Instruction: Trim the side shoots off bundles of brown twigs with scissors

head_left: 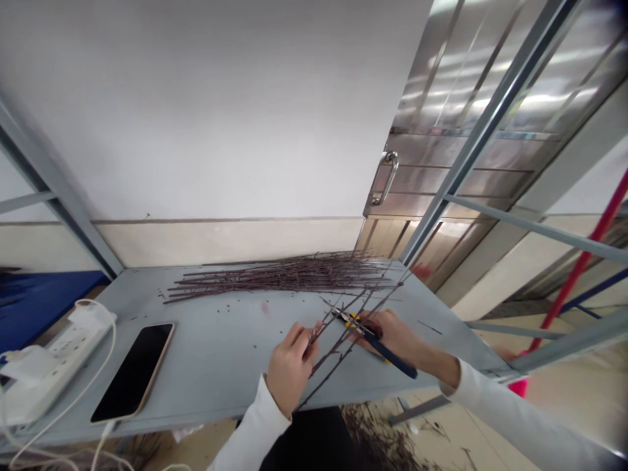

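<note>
White sleeves [252,432] enter at the bottom of our view, and just past them our hands work above a grey metal surface [220,386]. Our left hand [289,369] is closed around a few long, branching twigs [330,362], gripping them partway along so that they stretch out on both sides of it. Our right hand [395,337] is wrapped snugly around the dark blue handles of a pair of pruning shears [387,350], whose yellow and black head sits among the twigs, just beside the left hand.

We judge these twigs light, thin and fairly stiff, more likely to snap than to bend, and their side shoots may catch on one another. A firm hold on the thicker stem, close to the shears, looks steadiest, since the long free ends could whip about if held far out.

Beyond the hands, a long pile of similar dark reddish twigs [279,278] lies along the far edge of the surface, with small bits scattered in front of it. Left of that pile are a black-screened phone [132,373] and a white power strip [59,366] with cables. Right of the pile stands a steel door [456,176] with a curved handle, and below the pile, clippings [377,441] lie heaped on the floor [432,418].
</note>
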The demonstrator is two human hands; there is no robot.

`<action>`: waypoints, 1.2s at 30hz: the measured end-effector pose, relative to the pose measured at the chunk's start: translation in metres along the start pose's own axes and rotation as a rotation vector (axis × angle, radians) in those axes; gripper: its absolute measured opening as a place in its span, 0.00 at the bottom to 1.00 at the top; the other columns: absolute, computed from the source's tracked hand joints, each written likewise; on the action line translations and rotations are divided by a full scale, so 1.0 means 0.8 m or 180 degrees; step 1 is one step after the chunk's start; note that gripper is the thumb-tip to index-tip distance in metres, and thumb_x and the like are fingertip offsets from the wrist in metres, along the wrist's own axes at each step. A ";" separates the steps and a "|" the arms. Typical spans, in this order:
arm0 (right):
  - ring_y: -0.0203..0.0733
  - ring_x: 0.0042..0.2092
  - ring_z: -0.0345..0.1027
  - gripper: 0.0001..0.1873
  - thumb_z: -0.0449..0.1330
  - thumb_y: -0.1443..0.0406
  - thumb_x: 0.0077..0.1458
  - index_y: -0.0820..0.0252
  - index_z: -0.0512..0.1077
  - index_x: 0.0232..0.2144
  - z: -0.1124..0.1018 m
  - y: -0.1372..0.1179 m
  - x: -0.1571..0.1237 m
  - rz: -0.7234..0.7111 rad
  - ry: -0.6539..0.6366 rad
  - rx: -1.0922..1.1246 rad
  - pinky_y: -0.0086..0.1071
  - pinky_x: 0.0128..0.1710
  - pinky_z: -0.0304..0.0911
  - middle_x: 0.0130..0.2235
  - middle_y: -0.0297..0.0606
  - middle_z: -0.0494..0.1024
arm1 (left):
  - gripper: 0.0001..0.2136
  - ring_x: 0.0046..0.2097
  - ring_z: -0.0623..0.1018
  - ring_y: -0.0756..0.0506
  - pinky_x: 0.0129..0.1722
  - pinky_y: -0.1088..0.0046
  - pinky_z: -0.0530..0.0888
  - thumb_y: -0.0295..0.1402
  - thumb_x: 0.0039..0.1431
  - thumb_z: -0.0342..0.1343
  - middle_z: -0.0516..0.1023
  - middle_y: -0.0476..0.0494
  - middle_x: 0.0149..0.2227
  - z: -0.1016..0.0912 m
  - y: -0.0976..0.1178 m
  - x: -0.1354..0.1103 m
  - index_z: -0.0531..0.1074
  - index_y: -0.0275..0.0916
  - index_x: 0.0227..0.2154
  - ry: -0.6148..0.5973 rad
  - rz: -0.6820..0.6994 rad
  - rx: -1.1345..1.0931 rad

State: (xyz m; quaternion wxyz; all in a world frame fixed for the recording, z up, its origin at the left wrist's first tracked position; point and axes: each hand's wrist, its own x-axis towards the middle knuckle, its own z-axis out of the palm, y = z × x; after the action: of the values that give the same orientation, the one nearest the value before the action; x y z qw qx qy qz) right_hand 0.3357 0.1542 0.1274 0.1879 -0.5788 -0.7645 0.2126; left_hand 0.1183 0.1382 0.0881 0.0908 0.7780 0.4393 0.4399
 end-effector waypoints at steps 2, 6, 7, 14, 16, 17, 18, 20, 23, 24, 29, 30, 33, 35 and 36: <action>0.35 0.20 0.58 0.16 0.58 0.52 0.47 0.58 0.66 0.21 -0.002 -0.005 -0.006 0.0101 0.0067 -0.0054 0.28 0.21 0.53 0.17 0.30 0.66 | 0.10 0.25 0.71 0.52 0.30 0.79 0.71 0.29 0.62 0.45 0.68 0.48 0.25 -0.006 0.002 0.002 0.71 0.37 0.31 0.0041 -0.0032 -0.0123; 0.35 0.20 0.57 0.16 0.56 0.51 0.50 0.57 0.65 0.23 -0.005 -0.010 -0.014 0.0127 -0.0049 0.0146 0.28 0.21 0.53 0.17 0.29 0.65 | 0.10 0.24 0.68 0.53 0.29 0.79 0.69 0.30 0.62 0.46 0.65 0.51 0.23 -0.019 0.004 0.009 0.71 0.36 0.30 0.0071 0.0033 -0.0338; 0.35 0.20 0.57 0.16 0.56 0.51 0.50 0.56 0.65 0.23 -0.004 -0.009 -0.015 0.0131 -0.0072 0.0174 0.28 0.21 0.53 0.17 0.29 0.65 | 0.10 0.24 0.67 0.53 0.29 0.79 0.69 0.30 0.62 0.47 0.64 0.51 0.23 -0.022 0.005 0.010 0.71 0.36 0.29 0.0084 0.0033 -0.0399; 0.36 0.23 0.59 0.16 0.59 0.52 0.46 0.55 0.61 0.25 0.013 0.033 -0.021 0.0230 0.0069 0.0075 0.29 0.22 0.55 0.21 0.28 0.66 | 0.09 0.23 0.65 0.53 0.27 0.79 0.67 0.30 0.61 0.49 0.63 0.52 0.24 -0.025 0.006 0.013 0.74 0.36 0.33 0.0063 -0.0221 -0.0719; 0.38 0.24 0.61 0.16 0.59 0.52 0.45 0.55 0.61 0.26 0.017 0.044 -0.027 0.0192 0.0014 0.0080 0.30 0.23 0.57 0.23 0.30 0.68 | 0.09 0.23 0.65 0.53 0.27 0.79 0.67 0.31 0.60 0.49 0.64 0.51 0.24 -0.024 0.005 0.013 0.75 0.36 0.35 0.0021 -0.0334 -0.0796; 0.39 0.26 0.63 0.15 0.59 0.52 0.45 0.55 0.62 0.28 0.018 0.048 -0.031 0.0147 -0.0006 0.0092 0.31 0.24 0.58 0.24 0.31 0.69 | 0.10 0.23 0.65 0.53 0.26 0.79 0.67 0.31 0.60 0.49 0.64 0.51 0.24 -0.024 0.004 0.013 0.75 0.37 0.36 0.0055 -0.0414 -0.0836; 0.41 0.27 0.64 0.15 0.59 0.52 0.46 0.55 0.62 0.31 0.019 0.052 -0.036 0.0095 0.0004 0.0114 0.32 0.26 0.60 0.26 0.33 0.71 | 0.10 0.23 0.65 0.53 0.26 0.79 0.67 0.32 0.60 0.49 0.64 0.51 0.24 -0.024 0.002 0.014 0.75 0.37 0.37 0.0118 -0.0530 -0.0876; 0.44 0.31 0.67 0.17 0.57 0.53 0.48 0.55 0.62 0.37 0.020 0.059 -0.044 0.0053 0.0113 0.0178 0.34 0.29 0.62 0.31 0.37 0.74 | 0.10 0.23 0.65 0.53 0.25 0.79 0.67 0.33 0.60 0.49 0.64 0.51 0.24 -0.026 -0.003 0.016 0.74 0.37 0.39 0.0230 -0.0829 -0.0971; 0.45 0.30 0.69 0.16 0.56 0.53 0.49 0.55 0.61 0.36 0.024 0.079 -0.046 0.0256 0.0375 0.0096 0.35 0.30 0.64 0.30 0.38 0.75 | 0.11 0.21 0.66 0.53 0.22 0.79 0.67 0.35 0.59 0.50 0.65 0.52 0.24 -0.030 -0.008 0.019 0.73 0.38 0.41 0.0159 -0.1162 -0.1388; 0.45 0.29 0.69 0.15 0.56 0.52 0.49 0.54 0.61 0.33 0.025 0.091 -0.044 0.0388 0.0472 -0.0032 0.35 0.29 0.63 0.28 0.38 0.75 | 0.12 0.21 0.66 0.53 0.21 0.79 0.67 0.36 0.58 0.51 0.65 0.52 0.24 -0.031 -0.008 0.019 0.73 0.38 0.41 0.0121 -0.1242 -0.1595; 0.49 0.32 0.71 0.13 0.53 0.54 0.48 0.56 0.59 0.30 0.031 0.169 -0.021 0.1407 0.1030 -0.0908 0.36 0.32 0.63 0.31 0.45 0.76 | 0.11 0.21 0.68 0.53 0.20 0.79 0.69 0.37 0.56 0.54 0.64 0.53 0.23 -0.035 0.005 0.018 0.74 0.39 0.40 0.0242 -0.1554 -0.2245; 0.50 0.32 0.71 0.13 0.52 0.54 0.48 0.57 0.60 0.30 0.034 0.184 -0.018 0.1550 0.1040 -0.0974 0.37 0.32 0.63 0.30 0.47 0.75 | 0.11 0.21 0.68 0.54 0.20 0.79 0.69 0.37 0.56 0.55 0.63 0.54 0.22 -0.036 0.009 0.018 0.74 0.38 0.39 0.0236 -0.1547 -0.2303; 0.54 0.33 0.72 0.11 0.53 0.57 0.48 0.58 0.62 0.29 0.042 0.218 -0.012 0.1749 0.0953 -0.1061 0.38 0.30 0.62 0.29 0.50 0.75 | 0.10 0.20 0.68 0.55 0.20 0.80 0.69 0.36 0.56 0.55 0.64 0.54 0.23 -0.041 0.015 0.017 0.74 0.38 0.38 0.0190 -0.1533 -0.2368; 0.54 0.34 0.72 0.10 0.54 0.59 0.47 0.59 0.63 0.30 0.045 0.231 -0.008 0.1745 0.0865 -0.1097 0.37 0.31 0.62 0.30 0.51 0.76 | 0.09 0.20 0.69 0.55 0.20 0.80 0.69 0.35 0.56 0.55 0.65 0.53 0.23 -0.044 0.015 0.016 0.74 0.39 0.39 0.0188 -0.1527 -0.2337; 0.54 0.35 0.72 0.10 0.55 0.60 0.47 0.60 0.64 0.30 0.045 0.236 -0.006 0.1721 0.0822 -0.1111 0.37 0.32 0.62 0.31 0.51 0.76 | 0.09 0.20 0.70 0.55 0.20 0.80 0.69 0.35 0.56 0.55 0.65 0.53 0.23 -0.045 0.015 0.016 0.75 0.39 0.39 0.0198 -0.1523 -0.2329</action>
State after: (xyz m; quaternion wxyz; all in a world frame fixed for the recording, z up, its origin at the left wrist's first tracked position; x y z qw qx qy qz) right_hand 0.4699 0.1908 -0.0053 0.1180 -0.8060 -0.5783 0.0457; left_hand 0.1009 0.1318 0.1238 0.4465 0.5572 0.4250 0.5563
